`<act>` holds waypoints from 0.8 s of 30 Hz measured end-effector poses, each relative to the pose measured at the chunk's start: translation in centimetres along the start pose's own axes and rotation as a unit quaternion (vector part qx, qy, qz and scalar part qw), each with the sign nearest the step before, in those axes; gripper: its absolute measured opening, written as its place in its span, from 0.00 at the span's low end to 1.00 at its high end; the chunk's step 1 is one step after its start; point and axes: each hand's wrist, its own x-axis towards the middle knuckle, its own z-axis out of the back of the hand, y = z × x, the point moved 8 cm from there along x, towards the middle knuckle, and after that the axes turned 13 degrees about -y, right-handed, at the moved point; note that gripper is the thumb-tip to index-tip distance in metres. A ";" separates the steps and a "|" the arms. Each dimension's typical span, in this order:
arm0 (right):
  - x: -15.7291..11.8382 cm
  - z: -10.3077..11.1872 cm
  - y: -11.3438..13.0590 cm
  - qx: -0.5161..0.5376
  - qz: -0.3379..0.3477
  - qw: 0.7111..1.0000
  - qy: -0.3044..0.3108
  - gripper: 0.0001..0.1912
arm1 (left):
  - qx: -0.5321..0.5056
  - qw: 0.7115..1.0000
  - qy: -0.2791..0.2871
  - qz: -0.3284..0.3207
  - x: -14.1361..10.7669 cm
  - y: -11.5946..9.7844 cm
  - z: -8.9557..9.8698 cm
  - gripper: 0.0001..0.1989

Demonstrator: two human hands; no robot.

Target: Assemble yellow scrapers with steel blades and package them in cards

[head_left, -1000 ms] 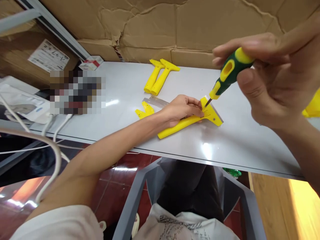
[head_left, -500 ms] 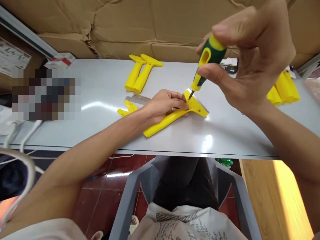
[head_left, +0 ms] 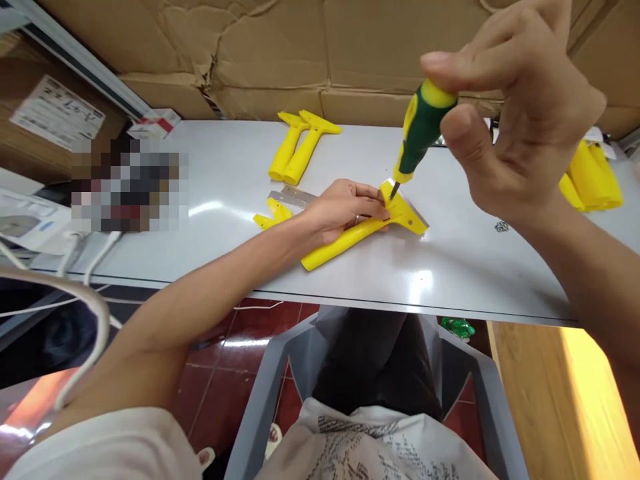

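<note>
My left hand [head_left: 345, 208] grips a yellow scraper [head_left: 340, 247] by its neck on the white table, with a metal blade along the scraper's wide head. My right hand [head_left: 525, 113] is raised above the table, thumb and fingers at the top of a green and yellow screwdriver [head_left: 424, 127]. The screwdriver's tip meets the upper part of the scraper's head, at a screw spot. Another screw shows lower on the head. Beside my left wrist lie metal blades [head_left: 295, 195] and yellow pieces [head_left: 277, 211], partly hidden by my arm.
Two yellow handles [head_left: 303, 150] lie at the table's back, more yellow handles [head_left: 595, 177] at the right. Small screws [head_left: 501, 227] lie right of centre. Cardboard [head_left: 270, 47] stands behind the table [head_left: 215, 253]. White cables [head_left: 95, 267] hang at the left edge.
The view has shifted left, so the table items appear further right. My right thumb has come away from the screwdriver's lower handle, and the handle has turned. My left hand keeps its hold.
</note>
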 end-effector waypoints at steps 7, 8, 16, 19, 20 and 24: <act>0.0 -0.7 1.2 0.132 0.029 0.991 -0.015 0.19 | 0.004 1.000 -0.018 -0.001 0.0 0.0 0.2 0.10; 0.0 -0.7 1.0 0.128 0.030 0.991 -0.030 0.20 | 0.006 1.000 -0.016 -0.001 0.0 0.0 0.2 0.11; -0.2 -1.6 -0.8 0.166 -0.142 0.976 0.023 0.24 | 0.002 1.000 0.006 -0.005 0.2 0.1 0.0 0.11; 0.0 -1.5 -0.7 0.170 -0.123 0.978 0.017 0.24 | -0.001 1.000 -0.006 -0.007 0.2 0.1 0.2 0.11; -0.1 -1.4 -1.1 0.154 -0.139 0.978 0.011 0.27 | 0.001 1.000 -0.006 -0.007 0.2 0.0 0.2 0.11; -0.6 -1.7 -2.5 0.101 -0.231 0.968 0.014 0.29 | 0.008 1.000 0.006 -0.006 0.1 0.0 0.0 0.09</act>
